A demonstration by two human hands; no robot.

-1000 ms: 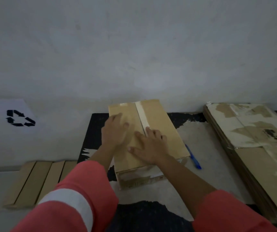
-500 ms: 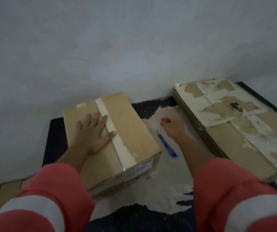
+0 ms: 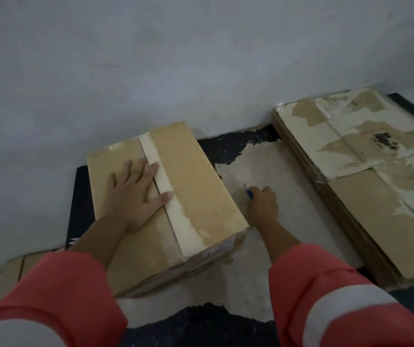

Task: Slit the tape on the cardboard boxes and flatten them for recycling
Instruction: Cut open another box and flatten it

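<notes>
Nearest the camera, two coral-red sleeves [image 3: 58, 291] with pale reflective bands reached forward. The left hand [image 3: 135, 194] lay flat on the lid of the sealed brown cardboard box [image 3: 200, 196]. Its fingers were straight and spread, grip apart, and the thumb tip touched the pale tape strip [image 3: 183, 226] that ran along the lid's middle. That box sat on the worn black mat [image 3: 228, 149], far end close to the wall. Just right of the box, low by the mat, the right hand [image 3: 263, 204] had its grip clamped round a slim blue cutter [image 3: 250, 195], with only the blue tip poking out. Whether it was lifted off the mat was hard to tell. Farther right lay a stack of flattened brown cardboard sheets [image 3: 376, 209], patched with torn pale paper. Off to the left were more flat cardboard pieces [image 3: 13, 266]. Behind it all stood a plain grey wall [image 3: 200, 58].
</notes>
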